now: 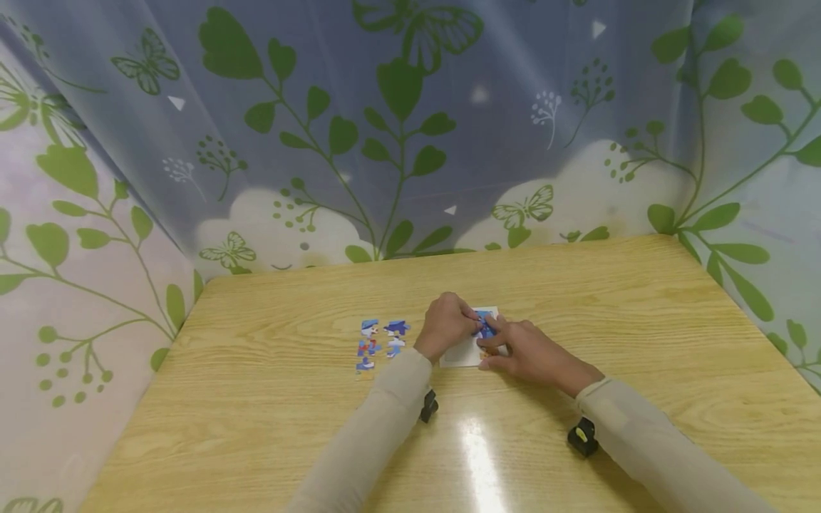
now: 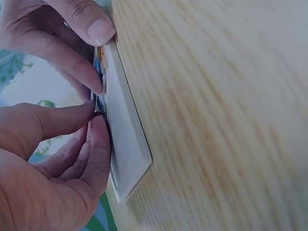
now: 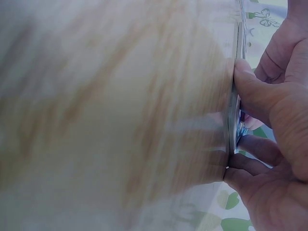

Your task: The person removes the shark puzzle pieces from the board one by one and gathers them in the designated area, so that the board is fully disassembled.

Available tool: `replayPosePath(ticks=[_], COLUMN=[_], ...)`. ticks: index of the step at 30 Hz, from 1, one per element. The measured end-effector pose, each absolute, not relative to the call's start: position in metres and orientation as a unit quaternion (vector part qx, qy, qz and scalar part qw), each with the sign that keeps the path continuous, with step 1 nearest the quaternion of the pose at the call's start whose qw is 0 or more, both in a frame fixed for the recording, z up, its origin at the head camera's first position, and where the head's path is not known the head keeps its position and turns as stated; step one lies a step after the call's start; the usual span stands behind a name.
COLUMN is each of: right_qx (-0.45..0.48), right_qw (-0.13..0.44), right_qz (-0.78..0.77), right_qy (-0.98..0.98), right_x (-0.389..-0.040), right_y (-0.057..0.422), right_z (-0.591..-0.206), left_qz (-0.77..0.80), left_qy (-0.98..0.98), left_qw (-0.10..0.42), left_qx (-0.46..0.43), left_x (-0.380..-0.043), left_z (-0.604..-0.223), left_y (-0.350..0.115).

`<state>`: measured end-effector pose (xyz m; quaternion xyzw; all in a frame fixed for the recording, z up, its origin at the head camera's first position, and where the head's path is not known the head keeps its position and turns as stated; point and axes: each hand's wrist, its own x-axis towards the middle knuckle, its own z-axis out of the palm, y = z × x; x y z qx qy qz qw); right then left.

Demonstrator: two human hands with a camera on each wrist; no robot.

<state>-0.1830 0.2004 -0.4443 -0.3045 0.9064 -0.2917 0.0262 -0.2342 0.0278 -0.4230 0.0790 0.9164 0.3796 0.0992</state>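
Note:
My left hand [image 1: 447,324] is over a white puzzle tray [image 1: 458,354], its thumb and index finger pinching a small dark puzzle piece [image 2: 98,114] at the tray's surface. From the other side my right hand [image 1: 529,353] reaches in. Its fingers are spread over the blue pieces [image 1: 485,313] in the tray, and its thumb rests by the near edge, as the left wrist view also shows. Both hands cover much of the picture. In the right wrist view the tray [image 3: 233,127] appears edge-on, with fingers along it.
Several loose puzzle pieces [image 1: 368,348] in blue, white and red lie in two columns left of the tray. The wooden table [image 1: 276,406] meets a leaf-patterned curtain [image 1: 398,178] at the back. Black wrist-worn devices [image 1: 582,437] hang below both sleeves.

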Motion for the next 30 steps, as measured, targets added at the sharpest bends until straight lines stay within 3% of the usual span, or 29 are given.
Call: replayPosePath(ticks=[14,30], right_qx=[-0.29,-0.285], right_qw=[0.027,0.036], right_qz=[-0.287,-0.291], right_qy=[0.913,0.913], right_x=[-0.184,-0.183], right_y=[0.201,0.2], right_z=[-0.448,-0.445], left_qz=[0.401,0.437], left_qy=[0.91,0.895], left_qw=[0.084,0.06], left_qx=[0.068,0.075], left_x=[-0.234,-0.233], left_z=[-0.423,-0.418], left_y=[0.018,-0.034])
